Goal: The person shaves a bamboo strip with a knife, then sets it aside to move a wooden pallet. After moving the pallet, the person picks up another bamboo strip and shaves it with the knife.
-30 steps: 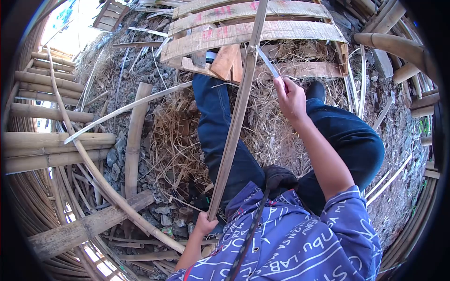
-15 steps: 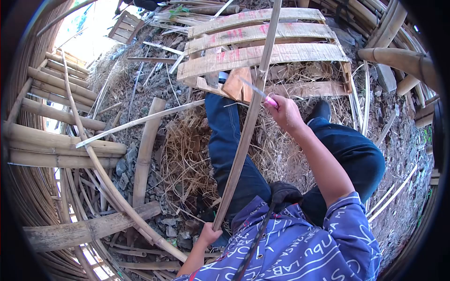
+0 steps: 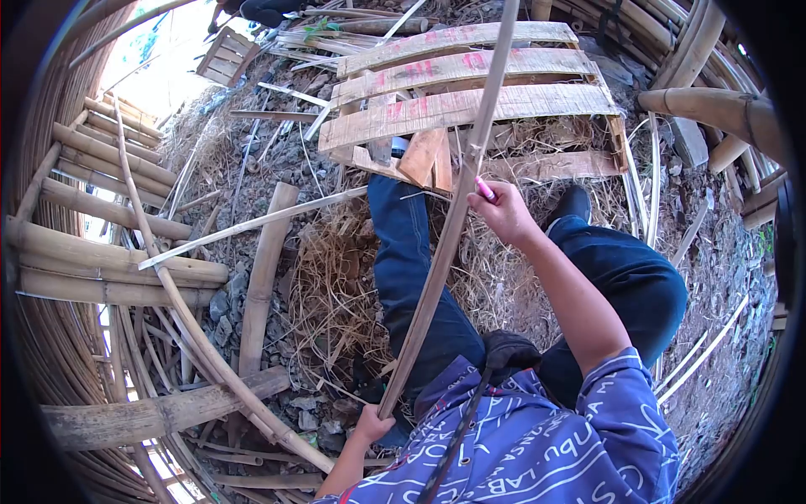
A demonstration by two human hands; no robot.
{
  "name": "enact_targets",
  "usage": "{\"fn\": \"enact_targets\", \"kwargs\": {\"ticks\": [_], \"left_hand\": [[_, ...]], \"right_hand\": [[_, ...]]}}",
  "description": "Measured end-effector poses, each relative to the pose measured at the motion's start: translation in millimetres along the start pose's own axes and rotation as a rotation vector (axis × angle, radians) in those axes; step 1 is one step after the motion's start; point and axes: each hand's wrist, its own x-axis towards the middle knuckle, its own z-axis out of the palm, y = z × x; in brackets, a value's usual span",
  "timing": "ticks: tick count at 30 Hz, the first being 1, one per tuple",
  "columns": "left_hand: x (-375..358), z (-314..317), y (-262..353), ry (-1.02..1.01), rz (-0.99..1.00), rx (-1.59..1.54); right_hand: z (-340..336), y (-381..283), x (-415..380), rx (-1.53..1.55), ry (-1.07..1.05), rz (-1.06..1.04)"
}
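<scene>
Flanking strip [image 3: 437, 269] and strawy ground [image 3: 499, 286]: bamboo poles [image 3: 122, 257]

The right arm [image 3: 579, 294] reaches forward, nearly straight, with the right hand [image 3: 507, 217] closed in a firm grip; the left hand [image 3: 371, 426] (held lower, closer in) is likewise curled tight.

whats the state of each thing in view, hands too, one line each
strip: slanted, held near its lower end
left hand: closed around the strip
pink handle: gripped, rest of the tool hard to make out
right hand: closed around the pink handle
big crate: on the ground, slats up, pink marks on them
straw: loose, scattered
left leg: stretched out
right leg: bent at the knee
</scene>
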Motion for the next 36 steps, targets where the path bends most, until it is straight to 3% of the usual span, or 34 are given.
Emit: {"fn": "enact_targets", "kwargs": {"ticks": [2, 4, 8, 14, 17, 20, 22, 24, 26, 29, 32, 36], "left_hand": [[0, -2, 4, -0.038, -0.062, 0.014], [2, -1, 1, -0.038, -0.049, 0.021], [0, -1, -4, -0.014, -0.010, 0.019], [2, 2, -19, -0.045, -0.078, 0.069], [6, 5, -17, -0.059, -0.115, 0.111], [8, 0, -2, -0.060, -0.133, 0.178], [9, -3, 9, -0.024, -0.139, 0.205], [11, -6, 10, 0.011, -0.146, 0.237], [17, -9, 6, -0.031, -0.156, 0.498], [19, -18, 44, -0.041, -0.167, 0.746], [26, -38, 99, -0.004, -0.223, 0.579], [53, -34, 174, 0.378, 0.241, 0.326]], "right_hand": [[-3, 9, 2, 0.111, 0.045, 0.036], [-10, 0, 2, 0.349, 0.192, 0.241], [-39, 17, 16, 0.715, 0.488, 0.241], [-80, 27, 2, 0.284, 0.733, 0.115], [-65, 36, -16, 0.219, 0.640, -0.040], [-31, 31, -28, 0.161, 0.430, -0.043], [-9, 25, -34, 0.051, 0.310, 0.102], [14, 14, -40, 0.167, 0.237, 0.154], [33, 30, -40, 0.184, 0.202, 0.054], [40, 19, -45, 0.225, 0.154, 0.097], [46, 25, -46, 0.307, 0.201, 0.151], [41, 10, -62, 0.491, 0.232, 0.262]]}}
